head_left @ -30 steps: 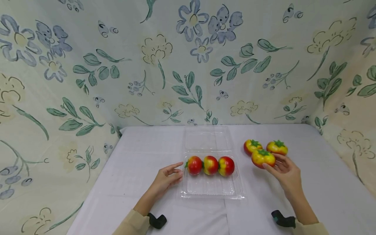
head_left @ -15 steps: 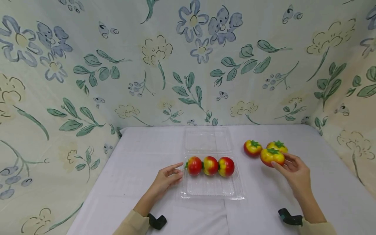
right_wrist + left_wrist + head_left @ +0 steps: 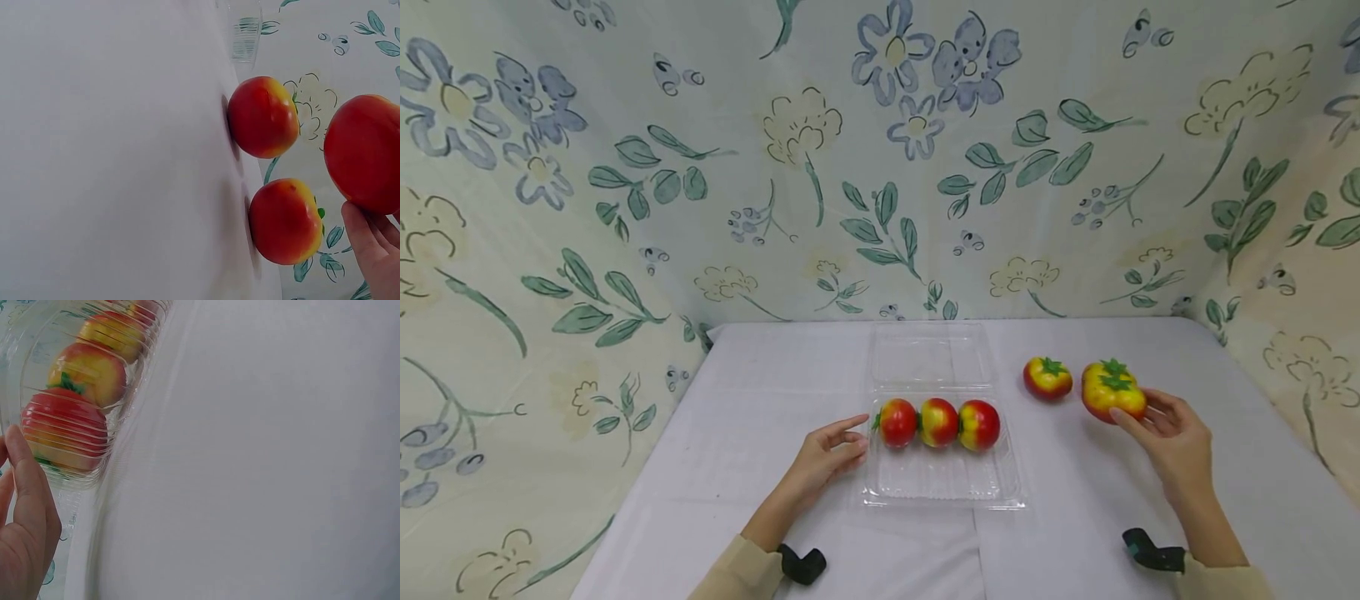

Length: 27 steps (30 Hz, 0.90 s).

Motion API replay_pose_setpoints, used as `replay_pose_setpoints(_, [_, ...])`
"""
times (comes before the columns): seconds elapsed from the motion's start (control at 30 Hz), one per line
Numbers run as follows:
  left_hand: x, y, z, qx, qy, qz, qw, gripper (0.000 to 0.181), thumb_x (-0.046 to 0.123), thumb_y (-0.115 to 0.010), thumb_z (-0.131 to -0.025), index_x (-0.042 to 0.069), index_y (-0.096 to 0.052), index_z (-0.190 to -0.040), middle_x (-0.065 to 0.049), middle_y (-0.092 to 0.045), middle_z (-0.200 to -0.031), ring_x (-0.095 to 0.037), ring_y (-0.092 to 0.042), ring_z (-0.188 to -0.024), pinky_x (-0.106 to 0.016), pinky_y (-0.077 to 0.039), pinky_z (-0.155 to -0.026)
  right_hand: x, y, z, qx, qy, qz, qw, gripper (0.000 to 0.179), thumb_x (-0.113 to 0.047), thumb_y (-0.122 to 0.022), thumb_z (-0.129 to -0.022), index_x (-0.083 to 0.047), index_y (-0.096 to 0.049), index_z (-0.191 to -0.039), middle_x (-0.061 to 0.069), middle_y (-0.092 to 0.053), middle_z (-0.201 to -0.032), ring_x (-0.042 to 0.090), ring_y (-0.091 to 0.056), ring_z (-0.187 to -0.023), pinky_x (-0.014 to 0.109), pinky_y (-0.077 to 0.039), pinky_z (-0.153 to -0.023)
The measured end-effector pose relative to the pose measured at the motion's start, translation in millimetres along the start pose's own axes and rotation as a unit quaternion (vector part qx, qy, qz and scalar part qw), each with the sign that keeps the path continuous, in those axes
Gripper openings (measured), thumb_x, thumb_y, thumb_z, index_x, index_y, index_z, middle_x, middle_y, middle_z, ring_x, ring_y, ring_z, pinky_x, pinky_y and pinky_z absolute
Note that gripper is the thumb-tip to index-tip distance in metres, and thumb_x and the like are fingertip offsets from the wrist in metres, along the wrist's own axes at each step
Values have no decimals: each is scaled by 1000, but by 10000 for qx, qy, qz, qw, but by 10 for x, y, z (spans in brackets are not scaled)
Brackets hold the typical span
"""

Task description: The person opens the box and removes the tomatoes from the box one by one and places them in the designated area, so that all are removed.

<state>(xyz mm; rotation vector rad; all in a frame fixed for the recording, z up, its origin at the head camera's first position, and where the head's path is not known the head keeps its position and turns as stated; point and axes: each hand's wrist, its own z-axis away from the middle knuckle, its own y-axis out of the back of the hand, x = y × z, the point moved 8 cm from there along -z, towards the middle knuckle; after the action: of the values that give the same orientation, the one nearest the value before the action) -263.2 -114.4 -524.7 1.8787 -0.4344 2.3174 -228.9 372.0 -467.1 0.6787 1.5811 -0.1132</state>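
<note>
A glossy red-and-yellow persimmon (image 3: 1112, 397) with a green leafy top is held between the thumb and fingers of my right hand (image 3: 1176, 437). In the right wrist view this held persimmon (image 3: 365, 155) is raised off the table. From the head it overlaps the back right persimmon (image 3: 1116, 371), while another persimmon (image 3: 1047, 379) sits to its left. My left hand (image 3: 829, 454) has its fingertips at the left rim of a clear plastic clamshell box (image 3: 936, 483). Three persimmons (image 3: 937, 422) lie on their sides in a row across the box's far half.
The box's clear lid (image 3: 928, 354) lies folded back behind it. A white cloth (image 3: 760, 375) covers the table. Floral fabric (image 3: 895, 233) hangs behind and at both sides. Black wrist mounts (image 3: 803, 567) stick out beside both sleeves.
My right hand has moved rightward with the held persimmon, from in front of the left loose persimmon to over the back right one. The left hand and the box have stayed put.
</note>
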Motion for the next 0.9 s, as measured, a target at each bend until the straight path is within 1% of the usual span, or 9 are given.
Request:
replay_pose_setpoints(0.2, [-10,-2,-4,-29,5,23,10000,51,4,-69,-93,0,-53,-142,-9,-63,-102,-12,-66,-83,-26,-58,-81,71,87,-32,174,-254,91,9995,60,-23,-75,-91,-8,-49,-143,4,-50,-134,-2,-50,-107,2,-45,-79])
replay_pose_setpoints(0.4, [-21,3,-9,-23,-1,40,10000,51,4,-69,-93,0,-54,-141,-8,-63,-102,-12,-65,-84,-26,-58,-82,116,195,-118,210,-247,-32,9995,57,-22,-75,-90,-14,-51,-141,-2,-50,-131,-3,-49,-106,2,-46,-76])
replay_pose_setpoints(0.6, [-19,7,-21,0,-2,17,10000,51,4,-70,-93,1,-54,-142,-9,-63,-103,-12,-65,-84,-26,-58,-82,168,278,-207,327,-430,-74,9985,59,-23,-77,-89,-16,-51,-142,-4,-50,-130,-2,-50,-107,2,-47,-73])
replay_pose_setpoints(0.67, [-15,6,-24,4,-2,-2,10000,51,5,-70,-93,1,-54,-142,-9,-63,-103,-12,-65,-84,-26,-58,-82,190,298,-231,371,-512,-67,9980,59,-24,-77,-89,-16,-51,-141,-4,-50,-130,-1,-50,-109,2,-47,-72])
replay_pose_setpoints(0.8, [-16,8,-26,5,0,-7,10000,51,5,-70,-93,1,-54,-142,-9,-63,-103,-13,-66,-84,-26,-58,-82,236,339,-274,473,-659,-7,9967,60,-25,-76,-89,-17,-50,-142,-4,-50,-131,5,-50,-117,2,-46,-73])
replay_pose_setpoints(0.9, [-21,7,-26,-8,-6,20,10000,51,4,-70,-93,0,-54,-141,-9,-63,-103,-13,-66,-84,-26,-58,-82,262,386,-309,611,-718,-54,9955,60,-24,-78,-88,-17,-52,-142,-6,-51,-128,5,-51,-117,1,-45,-73])
